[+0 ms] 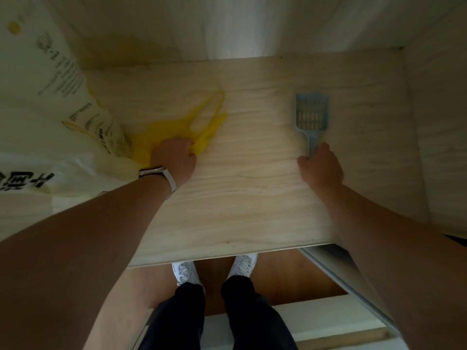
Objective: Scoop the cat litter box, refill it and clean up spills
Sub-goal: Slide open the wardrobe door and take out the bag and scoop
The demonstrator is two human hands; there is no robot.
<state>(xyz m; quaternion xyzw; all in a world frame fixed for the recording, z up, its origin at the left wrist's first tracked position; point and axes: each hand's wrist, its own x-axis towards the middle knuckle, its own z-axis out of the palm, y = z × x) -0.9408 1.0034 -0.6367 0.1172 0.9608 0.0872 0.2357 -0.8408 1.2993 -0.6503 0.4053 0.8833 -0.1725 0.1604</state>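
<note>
A blue-grey slotted litter scoop (311, 114) lies flat on a pale wooden shelf (240, 193), head pointing away from me. My right hand (321, 166) is closed around the end of its handle. A thin yellow plastic bag (182, 130) lies spread on the shelf at the left, its handles pointing to the right. My left hand (174, 157), with a watch on the wrist, is closed on the bag's near edge. A large white printed sack (50, 109), possibly the litter, leans at the far left. No litter box is in view.
The shelf sits inside a pale wood cabinet with a back wall (227, 26) and a right side wall (439, 122). Below the shelf's front edge I see my white shoes (214, 269) on a brown floor and a sliding door rail (341, 279) at the right.
</note>
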